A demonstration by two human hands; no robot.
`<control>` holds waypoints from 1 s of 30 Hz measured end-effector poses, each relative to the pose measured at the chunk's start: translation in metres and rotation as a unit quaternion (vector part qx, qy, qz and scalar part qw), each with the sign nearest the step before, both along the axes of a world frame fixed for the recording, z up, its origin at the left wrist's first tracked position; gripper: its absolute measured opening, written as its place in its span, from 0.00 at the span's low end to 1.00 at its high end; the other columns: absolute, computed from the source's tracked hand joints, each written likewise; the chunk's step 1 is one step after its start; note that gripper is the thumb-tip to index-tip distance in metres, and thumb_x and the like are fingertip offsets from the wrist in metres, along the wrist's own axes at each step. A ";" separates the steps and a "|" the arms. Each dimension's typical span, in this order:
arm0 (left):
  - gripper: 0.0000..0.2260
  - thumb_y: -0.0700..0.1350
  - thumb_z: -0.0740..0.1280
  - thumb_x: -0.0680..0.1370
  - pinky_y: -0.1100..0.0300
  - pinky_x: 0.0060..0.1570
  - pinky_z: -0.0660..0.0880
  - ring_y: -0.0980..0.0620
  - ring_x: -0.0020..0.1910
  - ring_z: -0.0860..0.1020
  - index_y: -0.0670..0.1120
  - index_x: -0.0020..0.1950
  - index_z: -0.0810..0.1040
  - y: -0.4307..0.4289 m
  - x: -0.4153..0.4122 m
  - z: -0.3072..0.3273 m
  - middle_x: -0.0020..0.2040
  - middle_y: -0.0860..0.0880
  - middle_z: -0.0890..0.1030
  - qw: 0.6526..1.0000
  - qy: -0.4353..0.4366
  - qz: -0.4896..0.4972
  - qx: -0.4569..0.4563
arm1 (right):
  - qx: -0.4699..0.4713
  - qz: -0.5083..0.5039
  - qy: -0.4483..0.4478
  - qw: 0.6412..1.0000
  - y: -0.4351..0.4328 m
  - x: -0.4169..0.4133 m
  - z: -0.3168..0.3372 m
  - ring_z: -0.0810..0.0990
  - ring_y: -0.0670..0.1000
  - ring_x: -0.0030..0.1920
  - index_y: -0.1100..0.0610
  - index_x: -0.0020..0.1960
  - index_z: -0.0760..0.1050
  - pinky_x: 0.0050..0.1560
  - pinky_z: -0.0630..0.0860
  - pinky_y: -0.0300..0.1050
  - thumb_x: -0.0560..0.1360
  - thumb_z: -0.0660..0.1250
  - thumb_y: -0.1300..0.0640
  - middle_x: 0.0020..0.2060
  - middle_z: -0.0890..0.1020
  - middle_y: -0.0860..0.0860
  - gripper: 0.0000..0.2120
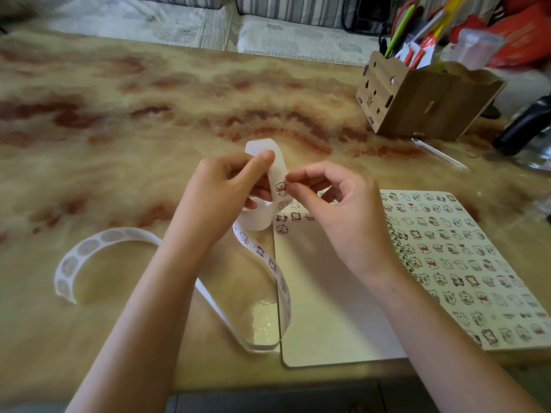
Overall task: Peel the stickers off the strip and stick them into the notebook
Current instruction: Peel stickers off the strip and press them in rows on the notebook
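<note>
Both bare forearms come in from the bottom edge, so they're the closest thing. Far left on the glossy, marble-look tan and rust table (119, 120), the paper sticker strip (89, 245) curls in a loose arc, its back showing pale round shapes, then loops down under the left arm and climbs back up with little cartoon prints along it. Left hand (220, 189) has the raised part of the strip pinched between thumb and fingers, the white tail bending over above the thumb. A small bear sticker (281, 188) sits on that upright bit, right between the two hands. Right hand (334, 204) has thumb and forefinger pressed together at the sticker's edge, other fingers curled loose. Under it lies the open notebook (328, 308): smooth cream left page with a few stickers near its top, right page packed with rows of them. Back right stands a wooden pen holder (417, 102) with cut-out shapes, stuffed with pens.
</note>
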State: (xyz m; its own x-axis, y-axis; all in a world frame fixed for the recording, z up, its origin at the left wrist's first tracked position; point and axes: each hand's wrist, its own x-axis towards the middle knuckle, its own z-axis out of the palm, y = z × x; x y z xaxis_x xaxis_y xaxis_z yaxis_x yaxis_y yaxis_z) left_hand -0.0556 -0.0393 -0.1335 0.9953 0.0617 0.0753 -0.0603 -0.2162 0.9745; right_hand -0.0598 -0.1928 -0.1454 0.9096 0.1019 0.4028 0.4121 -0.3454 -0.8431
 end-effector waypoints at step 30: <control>0.07 0.47 0.69 0.75 0.70 0.35 0.75 0.61 0.34 0.81 0.46 0.41 0.84 -0.001 0.000 -0.004 0.35 0.50 0.85 0.999 0.006 -0.013 0.031 | -0.002 -0.005 0.008 1.000 -0.003 0.004 -0.005 0.78 0.41 0.34 0.58 0.44 0.82 0.37 0.72 0.33 0.72 0.72 0.62 0.35 0.83 0.47 0.02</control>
